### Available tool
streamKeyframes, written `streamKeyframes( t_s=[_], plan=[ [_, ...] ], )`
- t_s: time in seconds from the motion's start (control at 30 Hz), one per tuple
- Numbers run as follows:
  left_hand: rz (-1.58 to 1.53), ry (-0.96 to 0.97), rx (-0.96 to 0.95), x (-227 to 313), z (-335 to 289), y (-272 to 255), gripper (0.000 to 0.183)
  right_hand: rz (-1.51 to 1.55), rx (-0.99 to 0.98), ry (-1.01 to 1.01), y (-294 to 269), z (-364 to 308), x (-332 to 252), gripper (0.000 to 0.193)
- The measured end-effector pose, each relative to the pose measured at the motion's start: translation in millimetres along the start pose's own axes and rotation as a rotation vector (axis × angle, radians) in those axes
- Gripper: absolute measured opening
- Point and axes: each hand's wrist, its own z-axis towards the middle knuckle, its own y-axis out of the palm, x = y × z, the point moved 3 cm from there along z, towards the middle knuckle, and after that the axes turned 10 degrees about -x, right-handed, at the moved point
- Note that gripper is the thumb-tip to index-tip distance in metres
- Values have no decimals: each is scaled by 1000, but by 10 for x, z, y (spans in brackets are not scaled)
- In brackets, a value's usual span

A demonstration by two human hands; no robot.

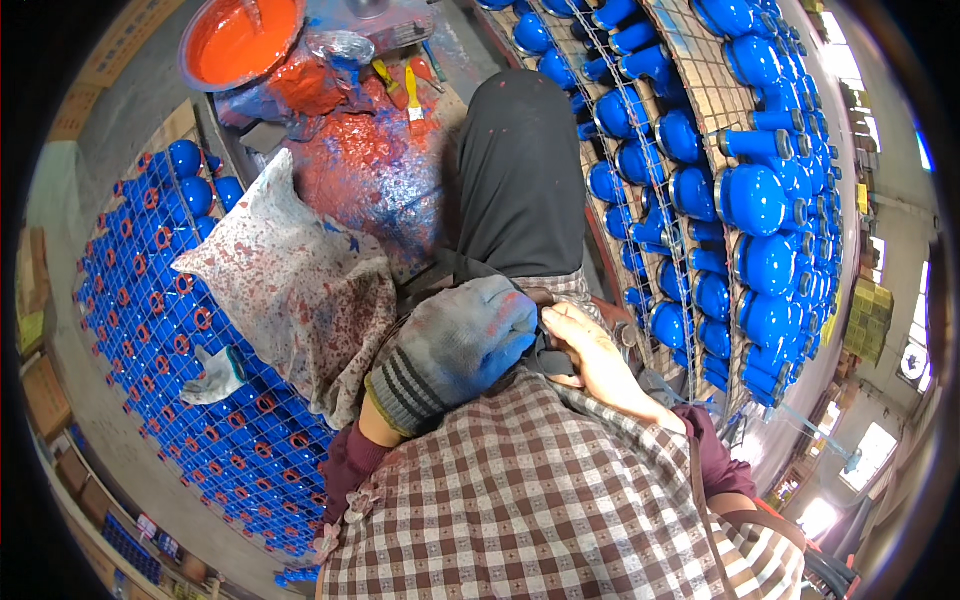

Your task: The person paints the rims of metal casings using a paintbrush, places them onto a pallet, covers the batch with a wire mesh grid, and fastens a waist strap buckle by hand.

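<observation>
Left hand (465, 345), gloved, fingers curled on the black apron (520, 180) at the chest. Right hand (592, 352), bare, fingers pinching the same cloth. Spattered sack (290, 280) beside. Blue painted valves (230, 400) left and racked right (760, 200), coated. Orange paint bowl (240, 40) beyond, brushes (412, 92) idle.

- Grey concrete floor (95, 190) at the left.
- Wire racks (690, 120) of blue-painted parts curve along the right.
- Bright windows (870, 450) at the far right let in daylight.
- Cardboard boxes (45, 395) along the left edge.
</observation>
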Motion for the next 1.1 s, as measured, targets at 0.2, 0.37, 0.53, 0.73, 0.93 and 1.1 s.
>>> streamKeyframes(
  t_s=[0.2, 0.37, 0.53, 0.73, 0.93, 1.1],
  plan=[
    [171, 51, -6, 17, -10, 16, 15, -130, -31, 11, 27, -6, -2, 20],
    [-152, -3, -50, -37, -37, -130, 11, -52, -103, 31, -53, 4, 14, 20],
    [-442, -74, 3, -209, -153, -132, 9, 14, -57, 88, -25, 0, 34, 22],
    [72, 59, 178, 25, 53, -174, 13, 1, -86, 36, -61, 27, 36, 24],
    [167, 27, 71, -54, 32, -120, 14, 48, -114, -1, -40, 34, 89, 25],
    [43, 139, 131, -75, 8, -200, 15, 58, -120, -13, -2, 52, 101, 24]
  ],
)
